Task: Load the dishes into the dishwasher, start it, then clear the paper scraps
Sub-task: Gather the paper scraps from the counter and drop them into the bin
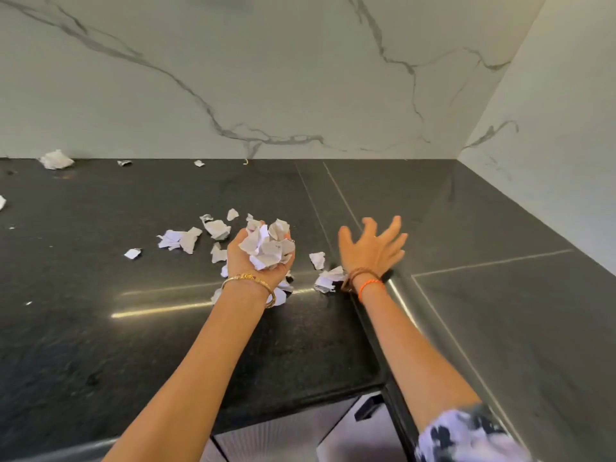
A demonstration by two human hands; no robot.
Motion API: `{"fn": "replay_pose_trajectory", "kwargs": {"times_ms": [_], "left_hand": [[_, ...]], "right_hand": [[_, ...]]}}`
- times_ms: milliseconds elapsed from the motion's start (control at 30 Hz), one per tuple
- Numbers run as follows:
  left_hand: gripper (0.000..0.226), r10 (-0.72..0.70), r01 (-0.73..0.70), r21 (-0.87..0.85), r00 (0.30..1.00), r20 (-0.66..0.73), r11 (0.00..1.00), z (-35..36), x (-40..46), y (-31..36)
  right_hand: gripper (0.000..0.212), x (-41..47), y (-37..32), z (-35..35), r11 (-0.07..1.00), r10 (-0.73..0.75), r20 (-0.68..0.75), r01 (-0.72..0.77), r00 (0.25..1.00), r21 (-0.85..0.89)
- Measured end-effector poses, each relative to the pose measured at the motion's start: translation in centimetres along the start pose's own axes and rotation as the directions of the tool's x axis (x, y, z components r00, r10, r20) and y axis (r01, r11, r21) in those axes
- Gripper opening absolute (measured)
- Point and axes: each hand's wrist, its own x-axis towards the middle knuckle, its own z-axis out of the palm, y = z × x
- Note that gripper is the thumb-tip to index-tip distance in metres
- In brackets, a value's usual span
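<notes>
**Scrap pickup on the black counter: one hand as the bucket**

Over the dark countertop [100,345], my left hand [258,258] is turned palm-up and cupped around a wad of crumpled paper [268,246], fingers curled up around it like a bowl. My right hand [373,250] is empty, fingers spread and relaxed, hovering just right of the pile over the seam in the counter.

Plenty still lying loose: a cluster of scraps [186,238] just left of the cupped hand, two pieces [325,271] between my wrists, a bigger crumpled ball [56,160] way back at the marble backsplash [300,78], plus a few tiny bits along that back edge. No dishwasher in sight from here, so I'd guess we're on the last part of the job.

How I'd play it: keep the left hand low and level next to the paper so nothing spills, and have the right pinch or sweep the near pieces into it first. The wad already looks pretty full, so squeeze it down before adding more. Leave the far ball for a second trip instead of overreaching with a loaded hand.
</notes>
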Motion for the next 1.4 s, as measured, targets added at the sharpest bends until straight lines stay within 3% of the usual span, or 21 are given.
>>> {"fn": "replay_pose_trajectory", "kwargs": {"times_ms": [100,233,367,500,600,700,867,1000,1100,1167,1267,1400], "left_hand": [[0.024,0.014,-0.014,0.016,1.0,-0.013,1.0,-0.8,-0.5,2.1],[0.023,-0.004,0.004,0.003,1.0,-0.019,1.0,-1.4,-1.3,4.0],[0.027,-0.016,0.016,0.013,0.999,-0.033,1.0,-2.2,-1.3,5.2],[0.028,-0.057,0.06,0.037,0.996,-0.075,0.998,-2.5,-1.3,5.8],[0.03,-0.036,0.036,-0.001,0.998,-0.044,0.999,-2.1,-2.1,7.0],[0.038,0.064,-0.041,0.1,0.97,-0.235,0.994,-2.6,-2.2,8.8],[0.036,0.153,-0.123,0.115,0.939,-0.306,0.986,-4.1,-3.3,12.6],[0.034,0.186,-0.178,0.054,0.94,-0.287,0.983,-5.0,-4.2,14.4],[0.027,0.195,-0.192,0.036,0.968,-0.156,0.981,-5.8,-4.6,15.3],[0.028,0.22,-0.216,0.041,0.963,-0.155,0.976,-6.2,-4.6,15.6],[0.028,0.202,-0.204,-0.006,0.972,-0.117,0.979,-6.8,-4.7,15.7],[0.027,0.196,-0.2,-0.022,0.973,-0.119,0.98,-7.2,-4.9,15.5]], "right_hand": [[0.043,2.6,0.6,0.1,0.992,0.122,0.201,-0.121,0.972,-0.02],[0.056,0.3,0.2,-0.2,0.988,-0.021,0.182,-0.007,0.983,0.154],[0.023,-4.3,-0.6,-0.5,0.965,-0.207,0.228,0.16,0.951,0.21],[0.056,-7.8,-1.9,-0.3,0.941,-0.326,0.387,0.333,0.862,0.052],[0.069,-9.5,-3.2,0.4,0.93,-0.351,0.419,0.364,0.837,0.052],[0.088,-11.1,-4.6,1.2,0.907,-0.394,0.421,0.419,0.817,0.036],[0.092,-13.8,-7.8,3.2,0.83,-0.462,0.494,0.556,0.736,-0.052],[0.082,-15.1,-9.6,5.2,0.769,-0.53,0.472,0.634,0.705,-0.084],[0.047,-15.5,-10.3,6.0,0.697,-0.647,0.337,0.71,0.684,-0.101],[0.028,-15.8,-10.3,6.4,0.627,-0.739,0.212,0.768,0.64,-0.132],[0.028,-16.1,-10.3,6.3,0.632,-0.756,0.141,0.769,0.64,-0.101],[0.027,-16.1,-10.6,5.6,0.675,-0.722,0.177,0.737,0.668,-0.027]]}}
